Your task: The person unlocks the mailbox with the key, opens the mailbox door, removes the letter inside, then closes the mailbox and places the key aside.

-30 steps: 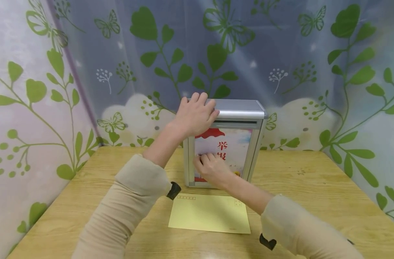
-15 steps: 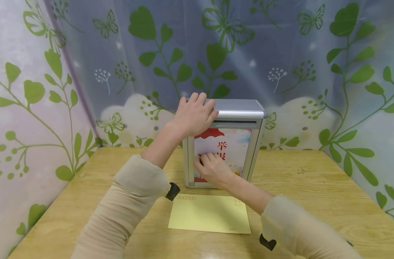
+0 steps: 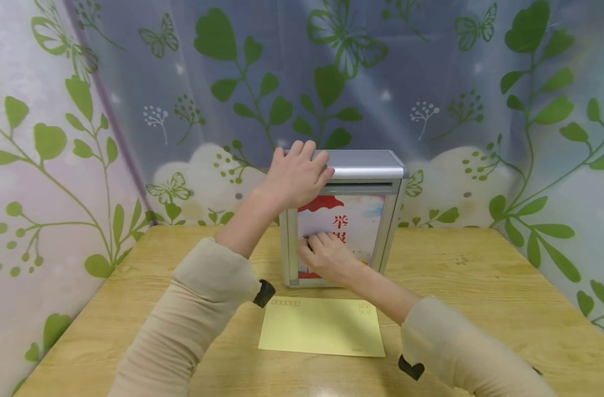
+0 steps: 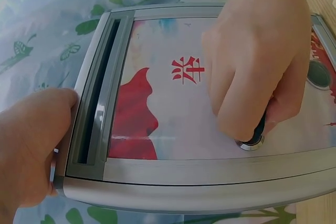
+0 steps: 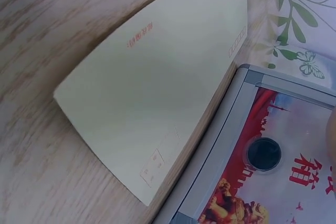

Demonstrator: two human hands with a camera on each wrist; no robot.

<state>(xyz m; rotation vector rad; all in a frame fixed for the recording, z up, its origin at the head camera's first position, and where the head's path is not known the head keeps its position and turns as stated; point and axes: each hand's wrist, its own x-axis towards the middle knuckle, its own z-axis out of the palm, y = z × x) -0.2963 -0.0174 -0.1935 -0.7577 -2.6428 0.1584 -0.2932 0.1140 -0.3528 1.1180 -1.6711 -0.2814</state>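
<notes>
A silver metal drop box [image 3: 365,161] stands upright on the table, with a mail slot [image 4: 97,98] near its top and a red-and-white poster on its front. My left hand [image 3: 299,175] holds the box's top left corner, fingers over the top and thumb at the front edge. With bent fingers my right hand [image 3: 329,258] pinches a black-headed key [image 4: 261,125] at a round metal lock [image 4: 252,145] on the front's left side. The key's blade is out of sight. In front of the box lies a yellow envelope [image 3: 321,328], flat on the table.
The wooden table [image 3: 455,325] carries the box and envelope. Behind and beside it hang leaf-patterned curtains [image 3: 272,55]. A dark round window [image 5: 264,153] sits low on the box's front. Both sleeves have black straps [image 3: 264,293] below them.
Both hands keep the same places on the box and at the key. The head view has shifted very slightly; the envelope has not moved.
</notes>
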